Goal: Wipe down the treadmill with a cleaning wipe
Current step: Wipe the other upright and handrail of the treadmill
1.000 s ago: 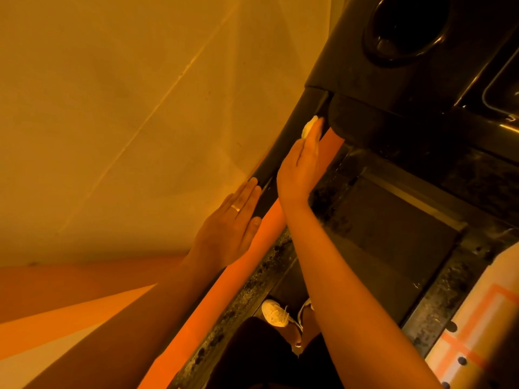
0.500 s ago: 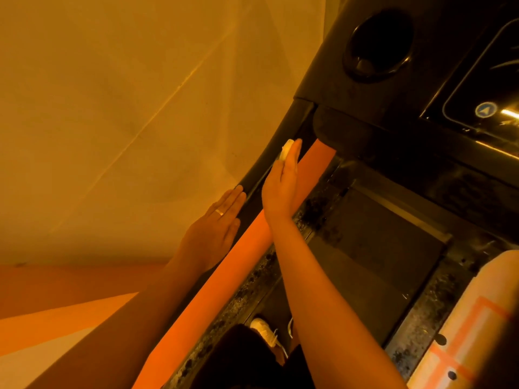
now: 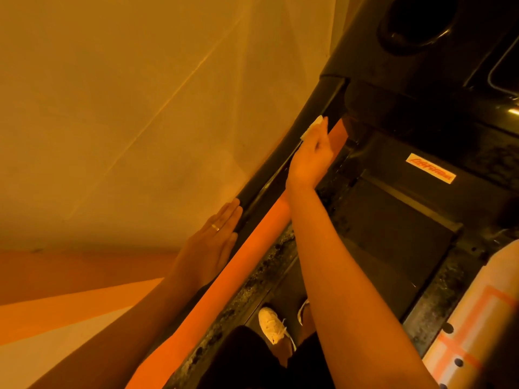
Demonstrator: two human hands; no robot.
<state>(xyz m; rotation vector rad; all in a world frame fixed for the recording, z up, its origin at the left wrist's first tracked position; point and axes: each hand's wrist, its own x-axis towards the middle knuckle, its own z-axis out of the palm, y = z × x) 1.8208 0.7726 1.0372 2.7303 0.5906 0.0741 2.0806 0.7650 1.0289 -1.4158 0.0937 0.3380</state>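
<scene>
Wipe (image 3: 312, 126) | right hand (image 3: 310, 161) flat, pressing it on treadmill rail (image 3: 264, 186) | left hand (image 3: 209, 248) flat, empty

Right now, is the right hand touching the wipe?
Touching. Head view: right hand lies flat over the wipe on the rail, only the wipe's edge showing.

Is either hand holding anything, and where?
Right hand presses the wipe flat under its fingers, no grip visible; left hand rests empty on the rail.
</scene>
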